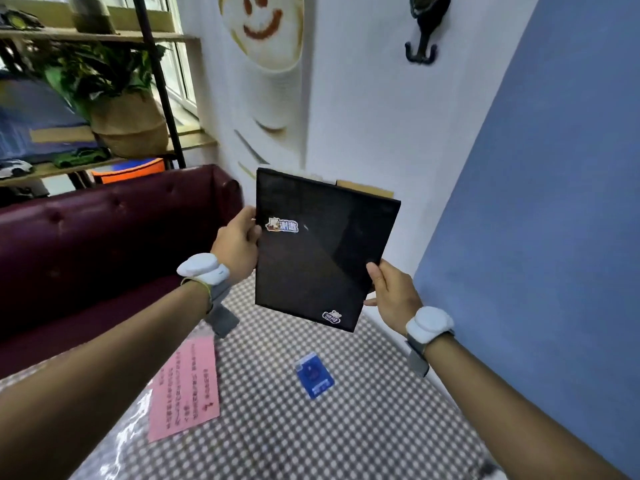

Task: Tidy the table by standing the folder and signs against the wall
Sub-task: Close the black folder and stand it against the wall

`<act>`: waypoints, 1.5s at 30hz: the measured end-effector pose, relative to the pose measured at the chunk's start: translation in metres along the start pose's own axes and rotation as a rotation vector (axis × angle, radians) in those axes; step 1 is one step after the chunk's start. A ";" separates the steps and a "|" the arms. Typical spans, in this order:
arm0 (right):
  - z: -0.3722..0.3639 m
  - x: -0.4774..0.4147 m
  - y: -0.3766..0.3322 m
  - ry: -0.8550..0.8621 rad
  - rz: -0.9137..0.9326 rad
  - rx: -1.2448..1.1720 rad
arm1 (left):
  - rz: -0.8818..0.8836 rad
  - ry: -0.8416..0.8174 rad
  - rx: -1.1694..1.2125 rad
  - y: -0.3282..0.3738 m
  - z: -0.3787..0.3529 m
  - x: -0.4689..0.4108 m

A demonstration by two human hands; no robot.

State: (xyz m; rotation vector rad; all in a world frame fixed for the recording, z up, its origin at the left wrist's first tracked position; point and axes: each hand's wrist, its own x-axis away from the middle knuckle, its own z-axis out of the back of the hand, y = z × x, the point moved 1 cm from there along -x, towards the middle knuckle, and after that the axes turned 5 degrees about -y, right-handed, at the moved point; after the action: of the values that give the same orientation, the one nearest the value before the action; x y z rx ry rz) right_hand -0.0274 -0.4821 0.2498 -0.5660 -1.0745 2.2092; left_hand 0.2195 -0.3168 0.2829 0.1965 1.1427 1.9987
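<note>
A black folder (318,251) with two small stickers hangs upright in the air above the far end of the table, tilted a little. My left hand (239,245) grips its left edge and my right hand (391,292) grips its lower right edge. A brown card (363,188) peeks out behind the folder's top edge, near the white wall (363,116). A pink sign (185,384) with printed text lies flat on the checked tablecloth (277,427) at the left. A small blue sign (314,375) lies flat in the middle of the table.
A dark red sofa (104,244) runs along the table's left side. Behind it stands a shelf with a potted plant (114,95) and toy cars. A blue wall (554,202) borders the table on the right. A black hook (420,39) hangs high on the white wall.
</note>
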 end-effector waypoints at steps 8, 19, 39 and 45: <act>-0.027 0.019 0.093 0.090 -0.100 0.123 | 0.060 -0.110 0.001 -0.028 -0.092 -0.027; -0.039 0.019 0.205 0.139 -0.255 0.115 | 0.101 -0.249 0.195 -0.090 -0.236 -0.062; -0.027 0.017 0.266 0.140 -0.395 0.129 | 0.099 -0.389 0.159 -0.077 -0.336 -0.079; -0.022 0.017 0.266 0.121 -0.415 0.120 | 0.092 -0.457 0.136 -0.064 -0.341 -0.076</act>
State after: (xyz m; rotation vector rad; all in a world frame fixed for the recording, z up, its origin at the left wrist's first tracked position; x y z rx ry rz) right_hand -0.1162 -0.5871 0.0207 -0.3782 -0.8967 1.8384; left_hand 0.1402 -0.5764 0.0541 0.7463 0.9817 1.8236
